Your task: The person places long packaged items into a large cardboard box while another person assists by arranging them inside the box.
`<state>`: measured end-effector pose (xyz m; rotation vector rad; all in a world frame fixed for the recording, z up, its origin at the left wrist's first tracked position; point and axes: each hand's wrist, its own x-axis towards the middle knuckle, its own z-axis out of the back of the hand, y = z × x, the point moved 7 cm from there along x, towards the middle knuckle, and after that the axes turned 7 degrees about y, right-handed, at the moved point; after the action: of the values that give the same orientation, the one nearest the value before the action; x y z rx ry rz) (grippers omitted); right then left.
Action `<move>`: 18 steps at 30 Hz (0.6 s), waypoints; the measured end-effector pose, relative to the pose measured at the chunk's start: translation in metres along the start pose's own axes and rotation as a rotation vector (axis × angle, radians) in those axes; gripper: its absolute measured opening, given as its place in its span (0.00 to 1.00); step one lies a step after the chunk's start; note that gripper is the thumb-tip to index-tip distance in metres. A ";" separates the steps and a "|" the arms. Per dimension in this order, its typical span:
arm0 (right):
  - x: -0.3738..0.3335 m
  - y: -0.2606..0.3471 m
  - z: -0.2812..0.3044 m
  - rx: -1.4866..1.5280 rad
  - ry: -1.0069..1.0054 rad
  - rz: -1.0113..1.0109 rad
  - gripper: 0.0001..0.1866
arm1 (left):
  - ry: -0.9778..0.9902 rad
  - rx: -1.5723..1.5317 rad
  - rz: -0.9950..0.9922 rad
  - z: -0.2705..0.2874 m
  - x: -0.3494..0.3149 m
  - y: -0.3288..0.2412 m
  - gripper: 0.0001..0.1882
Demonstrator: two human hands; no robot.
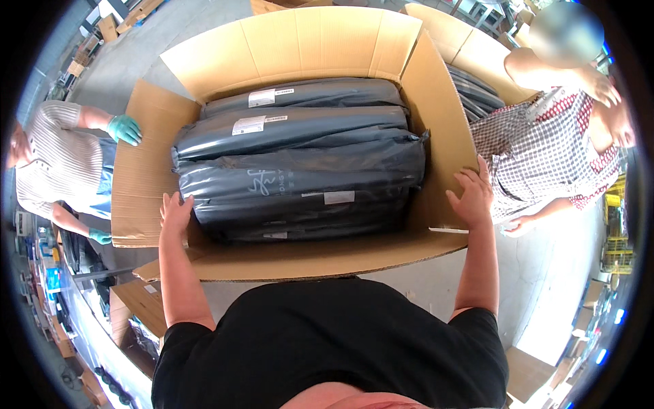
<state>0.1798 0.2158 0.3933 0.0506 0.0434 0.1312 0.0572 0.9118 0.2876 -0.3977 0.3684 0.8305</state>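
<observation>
A large cardboard box (293, 44) stands in front of me with its flaps raised or spread outward. Inside lie several long black plastic-wrapped packages (306, 160), stacked in rows, some with white labels. My left hand (176, 215) rests at the box's near left corner, fingers extended beside the end of a package. At the opposite side, my right hand (473, 194) lies against the right flap with its fingers spread. Neither hand holds a package.
A person at left touches the left flap with a green-gloved hand (125, 129). Another person in a checked apron (518, 150) stands at right. Behind that side is a second open carton (470, 48) holding black packages. A smaller box (139, 303) sits low at left.
</observation>
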 end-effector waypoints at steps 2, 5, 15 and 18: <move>0.001 0.003 0.001 -0.013 0.015 0.018 0.23 | -0.022 0.020 0.007 0.004 -0.003 -0.003 0.38; 0.002 0.011 0.005 0.012 0.070 0.068 0.25 | -0.023 0.020 -0.023 0.006 -0.006 -0.014 0.38; 0.013 0.004 -0.008 0.282 0.262 0.216 0.31 | -0.022 0.255 -0.143 0.022 -0.041 -0.058 0.35; 0.021 -0.020 -0.010 0.387 0.267 0.283 0.32 | -0.015 0.245 -0.326 0.022 -0.062 -0.066 0.35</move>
<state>0.2028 0.1988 0.3812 0.4266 0.3287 0.4115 0.0726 0.8432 0.3484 -0.2149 0.3745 0.4636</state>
